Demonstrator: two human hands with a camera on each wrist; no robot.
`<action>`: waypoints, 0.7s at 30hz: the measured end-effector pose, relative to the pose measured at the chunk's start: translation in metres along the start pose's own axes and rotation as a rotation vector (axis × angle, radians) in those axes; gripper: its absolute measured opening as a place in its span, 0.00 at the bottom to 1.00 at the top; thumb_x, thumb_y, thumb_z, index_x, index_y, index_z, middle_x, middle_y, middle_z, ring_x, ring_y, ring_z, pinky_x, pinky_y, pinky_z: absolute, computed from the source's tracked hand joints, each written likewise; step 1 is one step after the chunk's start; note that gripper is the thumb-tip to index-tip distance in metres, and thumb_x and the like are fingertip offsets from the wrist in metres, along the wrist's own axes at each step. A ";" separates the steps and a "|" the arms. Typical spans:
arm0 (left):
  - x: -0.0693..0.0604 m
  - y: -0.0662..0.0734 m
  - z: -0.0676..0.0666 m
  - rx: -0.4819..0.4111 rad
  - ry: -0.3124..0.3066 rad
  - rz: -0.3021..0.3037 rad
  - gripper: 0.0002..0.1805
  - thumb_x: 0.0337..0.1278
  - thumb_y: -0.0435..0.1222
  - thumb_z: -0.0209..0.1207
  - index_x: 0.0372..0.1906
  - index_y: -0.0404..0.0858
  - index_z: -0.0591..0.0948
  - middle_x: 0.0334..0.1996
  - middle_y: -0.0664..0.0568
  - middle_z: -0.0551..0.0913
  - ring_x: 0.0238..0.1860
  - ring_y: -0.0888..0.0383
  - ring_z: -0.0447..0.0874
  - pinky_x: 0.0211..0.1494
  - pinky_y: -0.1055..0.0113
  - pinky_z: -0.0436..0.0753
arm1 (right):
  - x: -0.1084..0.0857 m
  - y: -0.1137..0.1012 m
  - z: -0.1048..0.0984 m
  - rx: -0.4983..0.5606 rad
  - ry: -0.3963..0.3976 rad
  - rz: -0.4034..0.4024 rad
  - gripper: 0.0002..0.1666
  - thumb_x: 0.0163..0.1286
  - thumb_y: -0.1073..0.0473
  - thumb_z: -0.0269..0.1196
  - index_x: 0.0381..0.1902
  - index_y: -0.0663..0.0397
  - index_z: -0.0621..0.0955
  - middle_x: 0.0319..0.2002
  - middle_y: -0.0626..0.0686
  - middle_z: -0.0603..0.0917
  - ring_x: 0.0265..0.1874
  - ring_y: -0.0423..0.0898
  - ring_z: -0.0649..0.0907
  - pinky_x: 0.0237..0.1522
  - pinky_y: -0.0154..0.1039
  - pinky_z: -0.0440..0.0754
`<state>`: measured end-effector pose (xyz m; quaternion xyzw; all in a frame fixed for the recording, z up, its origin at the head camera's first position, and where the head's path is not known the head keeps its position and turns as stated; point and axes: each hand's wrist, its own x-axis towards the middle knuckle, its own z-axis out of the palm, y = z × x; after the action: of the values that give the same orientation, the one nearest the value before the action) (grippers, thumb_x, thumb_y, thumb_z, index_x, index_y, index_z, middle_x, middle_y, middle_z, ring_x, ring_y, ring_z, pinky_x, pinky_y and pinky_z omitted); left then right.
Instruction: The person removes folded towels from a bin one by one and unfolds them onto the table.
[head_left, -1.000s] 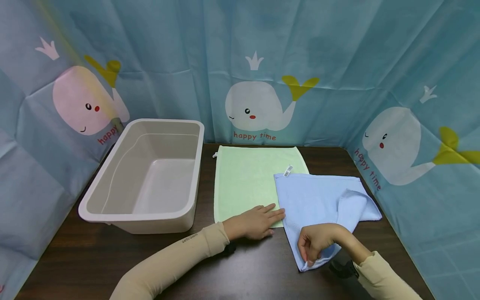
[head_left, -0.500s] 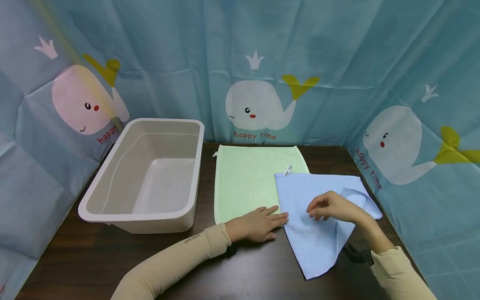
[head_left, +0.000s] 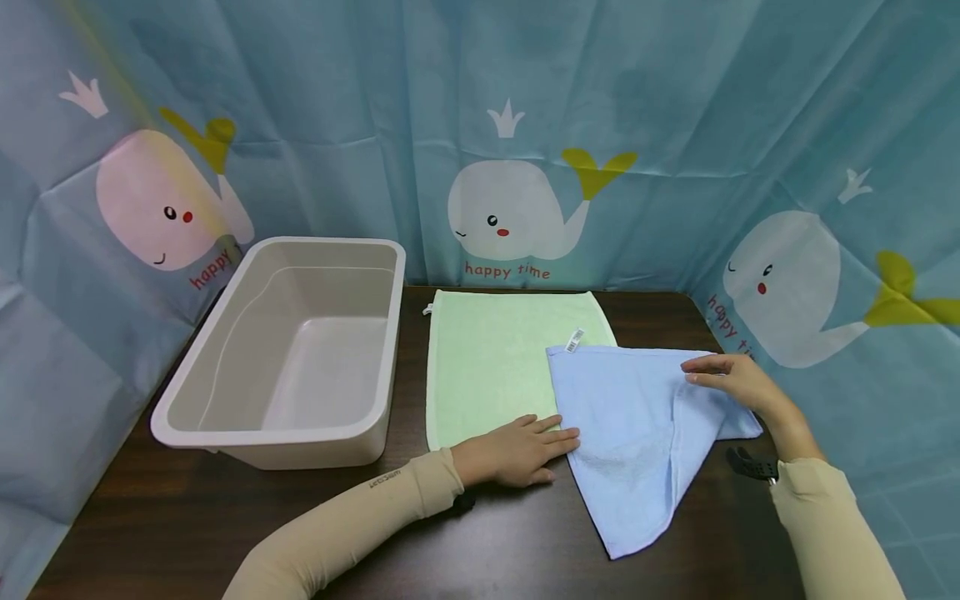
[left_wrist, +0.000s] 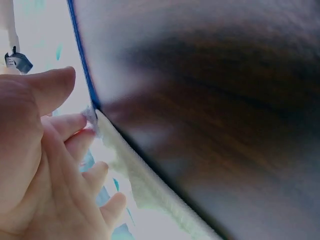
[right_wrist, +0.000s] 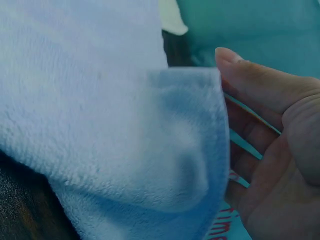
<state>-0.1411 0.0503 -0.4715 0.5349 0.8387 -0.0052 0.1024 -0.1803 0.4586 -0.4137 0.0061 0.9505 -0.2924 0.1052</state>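
A light blue towel [head_left: 615, 417] lies over the right part of a flat light green towel [head_left: 495, 358]. Its right side is turned over in a fold, and a white label sticks up from its top edge. My left hand [head_left: 517, 452] rests with spread, straight fingers on the front edge of the green towel, fingertips reaching the blue towel's left edge. At the blue towel's upper right corner is my right hand [head_left: 738, 383]. In the right wrist view, the towel's corner [right_wrist: 195, 100] passes in front of that hand's fingers [right_wrist: 245, 120], with the thumb apart from the cloth.
A deep beige plastic tub [head_left: 330, 358] stands on the left of the dark wooden table [head_left: 480, 554]. A blue curtain [head_left: 337, 83] printed with whales encloses the table at the back and both sides.
My right hand let go of the blue towel's near corner and moved away and right to its far right corner. The near corner now lies flat. My left hand barely shifted.
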 end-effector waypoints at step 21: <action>0.000 0.003 -0.002 0.002 -0.033 -0.023 0.35 0.74 0.55 0.45 0.79 0.52 0.53 0.80 0.64 0.51 0.81 0.58 0.47 0.79 0.57 0.61 | -0.053 0.033 -0.058 0.192 -0.734 0.119 0.18 0.74 0.58 0.53 0.33 0.69 0.80 0.22 0.37 0.78 0.21 0.31 0.72 0.22 0.30 0.65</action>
<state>-0.1389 0.0519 -0.4689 0.5251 0.8430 -0.0163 0.1156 -0.1372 0.5212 -0.3741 -0.0338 0.8159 -0.3562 0.4541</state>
